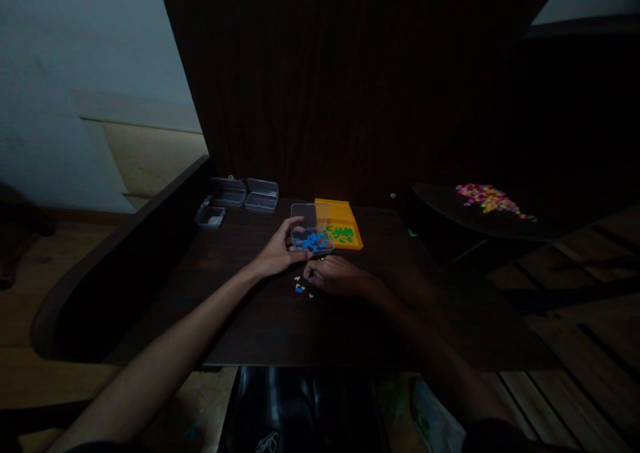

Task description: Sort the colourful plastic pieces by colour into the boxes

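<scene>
My left hand (281, 248) is wrapped round the left side of a clear plastic box (327, 251), its lid folded back. Inside lie several small blue pieces (311, 242). Just in front of the box, my right hand (336, 275) is closed with fingertips pinched down near the tabletop; what they hold, if anything, is too small to make out. Beside those fingertips, a few loose cream and blue pieces (299, 290) are scattered on the dark desk. Touching or close behind the clear box is an open yellow case (354, 220) with several green pieces (341, 234) in it.
Several open clear boxes (262, 202) stand at the desk's back left. A heap of pink, yellow and orange bits (487, 198) lies on a dark curved surface at the right. A raised side panel (125, 253) borders the desk's left; a tall dark board (350, 86) rises behind.
</scene>
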Demonstrator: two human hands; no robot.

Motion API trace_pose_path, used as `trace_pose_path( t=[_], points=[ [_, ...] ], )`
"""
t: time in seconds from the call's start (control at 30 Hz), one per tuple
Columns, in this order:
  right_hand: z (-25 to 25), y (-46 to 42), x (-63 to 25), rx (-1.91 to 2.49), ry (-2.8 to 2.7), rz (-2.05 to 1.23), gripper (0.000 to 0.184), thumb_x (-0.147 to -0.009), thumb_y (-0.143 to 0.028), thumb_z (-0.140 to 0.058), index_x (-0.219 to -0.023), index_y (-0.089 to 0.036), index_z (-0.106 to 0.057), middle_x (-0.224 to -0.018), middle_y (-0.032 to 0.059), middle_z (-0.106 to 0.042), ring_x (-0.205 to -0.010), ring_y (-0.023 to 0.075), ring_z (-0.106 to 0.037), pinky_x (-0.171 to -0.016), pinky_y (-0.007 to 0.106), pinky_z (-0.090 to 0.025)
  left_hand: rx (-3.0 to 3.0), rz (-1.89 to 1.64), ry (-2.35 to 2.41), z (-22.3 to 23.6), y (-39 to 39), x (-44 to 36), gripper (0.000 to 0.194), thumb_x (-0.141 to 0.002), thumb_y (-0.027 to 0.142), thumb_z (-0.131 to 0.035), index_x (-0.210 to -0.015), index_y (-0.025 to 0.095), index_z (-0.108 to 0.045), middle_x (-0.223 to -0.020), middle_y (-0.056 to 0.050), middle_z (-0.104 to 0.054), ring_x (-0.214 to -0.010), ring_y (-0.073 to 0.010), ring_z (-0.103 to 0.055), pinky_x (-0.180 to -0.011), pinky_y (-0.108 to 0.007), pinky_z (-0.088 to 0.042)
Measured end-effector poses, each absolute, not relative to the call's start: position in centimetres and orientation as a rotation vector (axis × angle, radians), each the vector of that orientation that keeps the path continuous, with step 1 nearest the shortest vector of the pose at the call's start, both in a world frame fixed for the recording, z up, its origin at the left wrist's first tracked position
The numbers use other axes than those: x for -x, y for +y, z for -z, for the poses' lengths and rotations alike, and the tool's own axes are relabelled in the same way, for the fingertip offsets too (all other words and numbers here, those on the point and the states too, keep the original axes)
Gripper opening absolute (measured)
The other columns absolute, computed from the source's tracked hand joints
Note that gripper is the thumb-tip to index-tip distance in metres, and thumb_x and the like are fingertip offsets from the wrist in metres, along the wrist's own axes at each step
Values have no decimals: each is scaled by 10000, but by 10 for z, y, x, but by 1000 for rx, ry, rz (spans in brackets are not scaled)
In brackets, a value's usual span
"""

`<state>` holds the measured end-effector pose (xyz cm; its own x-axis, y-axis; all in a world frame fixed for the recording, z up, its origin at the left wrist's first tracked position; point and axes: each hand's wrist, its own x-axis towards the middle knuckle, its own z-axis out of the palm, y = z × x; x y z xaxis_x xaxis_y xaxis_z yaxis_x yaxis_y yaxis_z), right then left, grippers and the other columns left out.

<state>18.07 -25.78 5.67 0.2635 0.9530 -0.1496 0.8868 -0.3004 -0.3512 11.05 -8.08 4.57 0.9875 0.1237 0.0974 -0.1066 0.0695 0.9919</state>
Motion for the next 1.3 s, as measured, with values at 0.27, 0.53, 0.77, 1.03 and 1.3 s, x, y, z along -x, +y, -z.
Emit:
trace_pose_path(
  t=[0.27,0.53,0.77,1.03,1.3],
  points=[
    [-53,-257,-180,2379,-1687,-484,209,-911,-252,-513,-1084,-192,-613,-987,57,-649,-890,178,-588,-735,265,-375,-1495,-182,18,-45,-81,-112,788,-571,172,-822,-1244,250,-419,-1166,-49,-463,-897,-135,-575,-852,-362,-493],
    [-83,-264,-174,2235,-1717,-502,167,-933,-231,-488,-1003,-175,-630,-867,27,-642,-755,140,-558,-670,237,-356,-1486,-192,2,-46,-81,-112,786,-568,198,-824,-1243,261,-424,-1165,-46,-454,-880,-126,-569,-823,-332,-482],
    [-115,-278,-191,2367,-1580,-323,212,-962,-282,-468,-1045,-166,-626,-819,28,-642,-704,132,-539,-648,226,-345,-1513,-171,-8,-49,-84,-109,808,-575,175,-817,-1275,243,-421,-1201,-88,-467,-898,-156,-570,-844,-388,-478],
    [-114,-271,-213,2671,-1643,-168,300,-983,-318,-408,-1096,-175,-646,-916,94,-689,-790,188,-601,-667,258,-356,-1519,-121,-20,-52,-89,-106,815,-586,161,-805,-1291,251,-405,-1212,-89,-467,-875,-142,-572,-844,-400,-498],
    [-110,-265,-211,2775,-1627,-174,313,-978,-323,-411,-1090,-187,-670,-974,93,-705,-842,205,-633,-692,265,-400,-1508,-123,-18,-51,-89,-106,825,-584,156,-804,-1301,252,-407,-1194,-82,-468,-846,-124,-559,-814,-379,-505]
  ],
)
